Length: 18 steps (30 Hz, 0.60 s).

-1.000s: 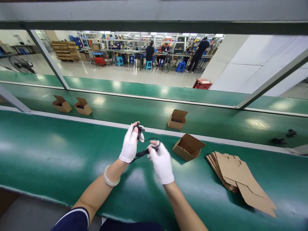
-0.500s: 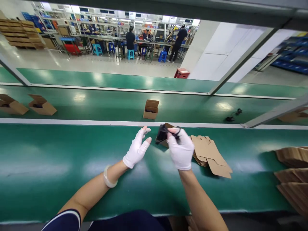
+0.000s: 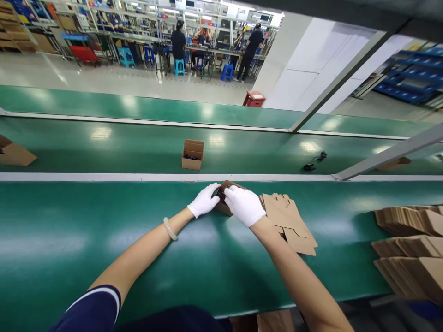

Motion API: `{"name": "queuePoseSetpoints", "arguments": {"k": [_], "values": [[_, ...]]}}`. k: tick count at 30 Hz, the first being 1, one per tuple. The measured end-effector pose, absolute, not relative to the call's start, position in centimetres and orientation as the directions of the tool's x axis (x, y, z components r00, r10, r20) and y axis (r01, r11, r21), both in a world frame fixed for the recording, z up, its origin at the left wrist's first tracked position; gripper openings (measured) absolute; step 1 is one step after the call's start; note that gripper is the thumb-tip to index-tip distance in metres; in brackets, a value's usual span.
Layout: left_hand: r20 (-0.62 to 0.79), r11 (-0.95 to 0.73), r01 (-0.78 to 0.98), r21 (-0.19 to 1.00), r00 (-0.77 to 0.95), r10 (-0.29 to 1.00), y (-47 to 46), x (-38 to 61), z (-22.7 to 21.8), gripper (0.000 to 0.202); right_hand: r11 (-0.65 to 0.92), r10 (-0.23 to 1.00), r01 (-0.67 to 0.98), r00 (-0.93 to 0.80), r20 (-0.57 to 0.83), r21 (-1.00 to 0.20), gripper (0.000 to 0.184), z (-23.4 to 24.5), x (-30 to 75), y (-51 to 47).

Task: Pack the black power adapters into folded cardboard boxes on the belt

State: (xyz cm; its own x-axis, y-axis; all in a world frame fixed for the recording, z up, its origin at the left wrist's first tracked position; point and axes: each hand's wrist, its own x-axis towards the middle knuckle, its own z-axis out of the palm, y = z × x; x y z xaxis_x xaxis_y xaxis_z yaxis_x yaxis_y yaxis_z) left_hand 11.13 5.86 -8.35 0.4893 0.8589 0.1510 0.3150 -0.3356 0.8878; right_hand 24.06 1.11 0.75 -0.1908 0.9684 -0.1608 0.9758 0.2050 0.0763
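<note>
The gloved left hand (image 3: 204,200) and right hand (image 3: 244,206) are clenched on a small cardboard box (image 3: 229,185) at the far edge of the green counter (image 3: 69,240), its flaps not yet closed and something dark inside. Another open box (image 3: 193,154), farther off, holds a dark cord.
</note>
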Motion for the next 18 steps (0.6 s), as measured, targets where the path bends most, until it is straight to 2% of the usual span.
{"name": "queuePoseSetpoints", "arguments": {"k": [3,9,13,16,18], "values": [[0.139,-0.330,0.311,0.891,0.504,0.852,5.4,10.9,-8.7,0.044,0.262,0.895,0.962,-0.212,-0.391,0.079,0.030,1.4,22.8,2.3],[0.123,-0.308,0.280,0.909,0.527,0.841,4.9,11.0,-8.6,0.043,0.314,0.802,0.950,-0.267,-0.534,-0.003,0.021,1.4,23.1,3.8],[0.098,-0.272,0.315,0.909,0.474,0.875,4.7,11.7,-8.6,0.036,0.315,0.812,0.948,-0.295,-0.504,-0.047,0.028,2.7,24.9,1.8],[0.077,-0.234,0.343,0.910,0.414,0.907,4.6,12.2,-8.7,0.031,0.241,0.899,0.970,-0.236,-0.369,-0.033,0.033,3.4,25.6,-0.2],[0.070,-0.216,0.356,0.909,0.381,0.922,4.5,12.4,-8.8,0.031,0.252,0.918,0.967,-0.252,-0.307,-0.041,0.035,3.2,25.5,-0.9]]}}
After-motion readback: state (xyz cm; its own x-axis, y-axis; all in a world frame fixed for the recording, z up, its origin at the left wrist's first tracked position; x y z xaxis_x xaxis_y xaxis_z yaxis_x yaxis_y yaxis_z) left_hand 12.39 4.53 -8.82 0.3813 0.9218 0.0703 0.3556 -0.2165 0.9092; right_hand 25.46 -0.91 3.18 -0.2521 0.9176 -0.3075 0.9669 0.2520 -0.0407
